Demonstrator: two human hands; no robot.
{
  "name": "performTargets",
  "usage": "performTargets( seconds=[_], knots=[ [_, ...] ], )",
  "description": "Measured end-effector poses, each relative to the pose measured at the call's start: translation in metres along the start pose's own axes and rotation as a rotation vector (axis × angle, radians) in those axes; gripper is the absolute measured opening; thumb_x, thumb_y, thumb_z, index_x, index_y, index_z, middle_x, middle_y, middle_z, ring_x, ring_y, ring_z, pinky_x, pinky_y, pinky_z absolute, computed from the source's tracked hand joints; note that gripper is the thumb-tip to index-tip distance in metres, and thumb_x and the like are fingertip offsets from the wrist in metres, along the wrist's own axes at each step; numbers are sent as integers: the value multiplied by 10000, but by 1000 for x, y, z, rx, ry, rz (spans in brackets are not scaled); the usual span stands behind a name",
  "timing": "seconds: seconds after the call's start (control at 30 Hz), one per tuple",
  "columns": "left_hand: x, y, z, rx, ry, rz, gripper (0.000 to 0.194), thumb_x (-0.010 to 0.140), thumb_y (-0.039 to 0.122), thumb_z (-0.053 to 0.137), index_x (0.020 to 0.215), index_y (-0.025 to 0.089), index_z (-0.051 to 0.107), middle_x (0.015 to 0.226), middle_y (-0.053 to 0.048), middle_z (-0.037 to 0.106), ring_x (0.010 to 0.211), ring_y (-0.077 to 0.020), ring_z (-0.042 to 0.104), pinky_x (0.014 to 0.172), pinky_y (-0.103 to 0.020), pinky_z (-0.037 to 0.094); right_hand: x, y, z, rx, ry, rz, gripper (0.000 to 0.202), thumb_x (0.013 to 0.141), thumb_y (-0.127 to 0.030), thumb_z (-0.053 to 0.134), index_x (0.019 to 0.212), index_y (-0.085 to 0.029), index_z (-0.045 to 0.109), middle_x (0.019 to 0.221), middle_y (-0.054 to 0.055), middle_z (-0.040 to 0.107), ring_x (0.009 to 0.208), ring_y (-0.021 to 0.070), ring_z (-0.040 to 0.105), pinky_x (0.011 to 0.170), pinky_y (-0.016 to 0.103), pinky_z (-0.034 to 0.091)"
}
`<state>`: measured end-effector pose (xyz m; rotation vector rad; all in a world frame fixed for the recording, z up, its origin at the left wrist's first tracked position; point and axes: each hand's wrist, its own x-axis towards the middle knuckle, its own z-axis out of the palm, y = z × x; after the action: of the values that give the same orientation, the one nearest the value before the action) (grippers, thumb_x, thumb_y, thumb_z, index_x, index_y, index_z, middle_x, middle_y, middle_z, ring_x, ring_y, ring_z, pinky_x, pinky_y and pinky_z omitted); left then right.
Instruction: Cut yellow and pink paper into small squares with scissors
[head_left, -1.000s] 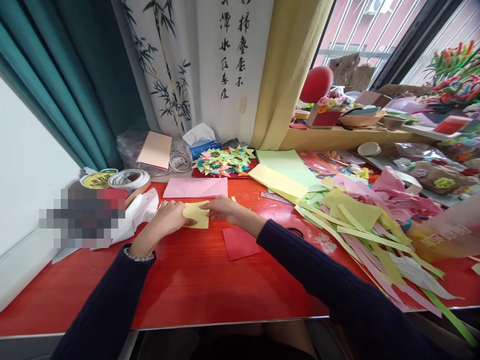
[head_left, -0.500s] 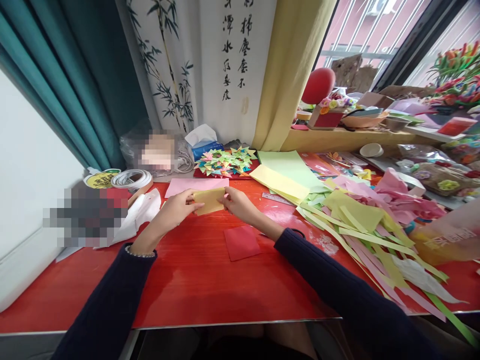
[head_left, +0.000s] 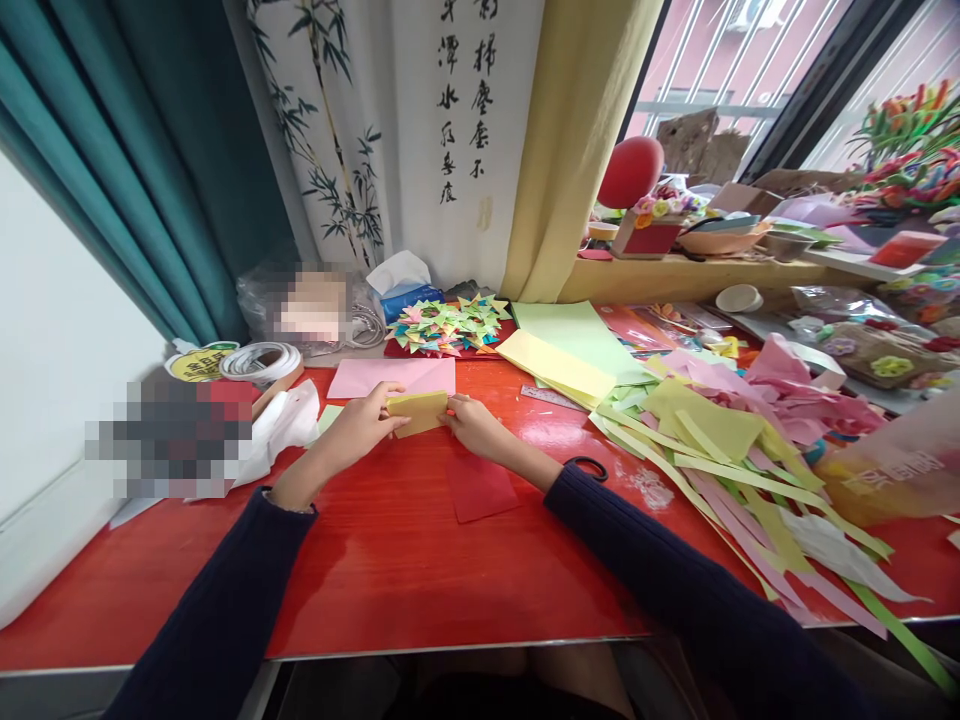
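Observation:
A folded piece of yellow paper (head_left: 418, 413) is held up between my two hands, above the red table (head_left: 450, 580). My left hand (head_left: 367, 420) pinches its left end, and my right hand (head_left: 469, 425) grips the right end with closed fingers. On the table below my right hand and wrist lies a red paper square (head_left: 481, 490). Pink paper (head_left: 390, 376) lies flat just behind the hands. A small pale green piece (head_left: 328, 416) shows beside my left hand.
Folded paper stars (head_left: 450, 325) form a pile at the back. Light green sheets (head_left: 577, 335), a pale yellow stack (head_left: 555, 368) and many paper strips (head_left: 720, 470) spread to the right. Scissors (head_left: 589, 468) show a black handle near my right sleeve. White tape rolls (head_left: 261, 362) sit at the left.
The yellow paper has tilted, now showing a narrow upper flap or edge. My left hand's fingers have shifted slightly on it. More of the black scissor handle shows by my right sleeve.

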<state>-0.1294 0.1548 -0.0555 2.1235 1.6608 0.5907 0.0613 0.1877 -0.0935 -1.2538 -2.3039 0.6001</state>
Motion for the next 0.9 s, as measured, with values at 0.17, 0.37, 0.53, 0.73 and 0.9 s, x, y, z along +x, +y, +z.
performTargets(
  seconds=[0.17,0.37,0.53,0.73,0.9],
  knots=[
    [-1,4,-1,30,-6,10,402,816,378,468,1180,208,458,593,22,600,659,-198,610,646,-286,419,0,-3,1,-16,-8,-11,122,881,-127,442,834,-119,555,951,123,611,853,161,555,756,242,365],
    [-3,3,-7,-141,90,55,432,817,405,452,1209,224,474,556,42,549,569,-158,568,607,-260,420,-3,-12,-10,-32,-51,17,178,880,-166,449,749,-137,566,736,47,609,665,124,534,581,210,335],
    [0,-5,-9,-305,48,-30,414,775,381,492,1140,196,552,488,47,503,443,-130,481,470,-238,367,-17,-19,-24,-86,-99,7,174,868,-193,478,764,-124,599,729,56,605,653,139,541,595,235,369],
    [5,-11,0,-180,-6,-72,366,767,296,462,1094,189,586,487,42,511,468,-147,503,492,-248,369,-83,-26,-42,-346,-172,-285,211,885,-207,454,865,-123,647,970,164,610,962,263,530,827,381,417],
    [8,-16,8,138,62,72,321,798,254,405,1049,219,603,881,-38,647,785,-201,593,706,-286,421,-145,-36,-31,-424,-183,-405,478,866,-435,461,1167,-81,570,1192,166,573,1107,282,504,921,390,427]
  ],
)
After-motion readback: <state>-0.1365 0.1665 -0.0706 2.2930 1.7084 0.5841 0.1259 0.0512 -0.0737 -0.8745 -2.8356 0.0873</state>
